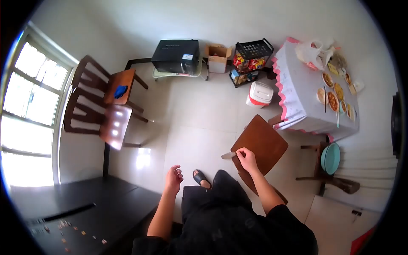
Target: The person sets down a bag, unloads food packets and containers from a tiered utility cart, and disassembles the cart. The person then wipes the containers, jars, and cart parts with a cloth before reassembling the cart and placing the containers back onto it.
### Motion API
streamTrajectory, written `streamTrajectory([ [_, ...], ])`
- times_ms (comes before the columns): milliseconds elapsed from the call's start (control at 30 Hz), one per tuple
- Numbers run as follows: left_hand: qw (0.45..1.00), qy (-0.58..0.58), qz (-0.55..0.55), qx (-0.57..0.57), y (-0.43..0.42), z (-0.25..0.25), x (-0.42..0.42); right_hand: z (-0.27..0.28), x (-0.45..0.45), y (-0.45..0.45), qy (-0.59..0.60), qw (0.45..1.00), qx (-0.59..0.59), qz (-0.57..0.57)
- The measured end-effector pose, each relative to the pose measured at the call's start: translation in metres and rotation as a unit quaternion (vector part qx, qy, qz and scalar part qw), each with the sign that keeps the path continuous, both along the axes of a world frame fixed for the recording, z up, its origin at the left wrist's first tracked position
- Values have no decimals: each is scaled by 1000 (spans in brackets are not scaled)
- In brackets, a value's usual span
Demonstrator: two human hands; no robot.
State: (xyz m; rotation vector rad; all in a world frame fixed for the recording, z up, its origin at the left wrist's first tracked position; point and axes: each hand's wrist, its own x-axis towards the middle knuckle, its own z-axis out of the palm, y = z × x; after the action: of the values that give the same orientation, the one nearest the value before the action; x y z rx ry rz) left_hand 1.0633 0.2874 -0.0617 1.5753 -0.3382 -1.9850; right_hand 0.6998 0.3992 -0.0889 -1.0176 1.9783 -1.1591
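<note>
My right hand is closed at the top corner of a brown wooden chair's backrest, with the seat just beyond it. Its fingers are wrapped at the backrest's end. My left hand hangs over the floor to the left of my legs, holding nothing, its fingers loosely curled and apart. A black slipper is on one foot between the two hands.
Right: cloth-covered table with food bowls, and a chair bearing a green basin. Ahead: red-and-white cooler, black rack, cardboard box, black appliance. Left: two chairs, blue item, black table.
</note>
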Motion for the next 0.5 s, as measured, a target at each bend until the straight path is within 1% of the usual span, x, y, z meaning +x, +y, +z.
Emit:
streamTrajectory([
  [100, 997, 5, -80, -2, -73, 1, -21, -7, 7, -26, -44, 997, 35, -45],
  [200, 990, 14, -139, -7, -140, -4, -58, -1, 13, -49, -75, 993, 65, -71],
  [233, 988, 15, -157, -8, -161, -5, -73, -4, 14, -55, -82, 993, 66, -54],
  [300, 981, 28, -192, -22, -202, -4, -108, -13, 14, -66, -100, 989, 104, -24],
  [367, 974, 42, -219, -36, -238, 1, -141, -35, 21, -72, -106, 989, 106, -19],
  [400, 972, 27, -231, -25, -257, 3, -159, -39, 15, -86, -107, 989, 103, -18],
  [500, 965, 26, -261, -17, -303, 8, -209, -45, -2, -128, -177, 977, 117, -24],
])
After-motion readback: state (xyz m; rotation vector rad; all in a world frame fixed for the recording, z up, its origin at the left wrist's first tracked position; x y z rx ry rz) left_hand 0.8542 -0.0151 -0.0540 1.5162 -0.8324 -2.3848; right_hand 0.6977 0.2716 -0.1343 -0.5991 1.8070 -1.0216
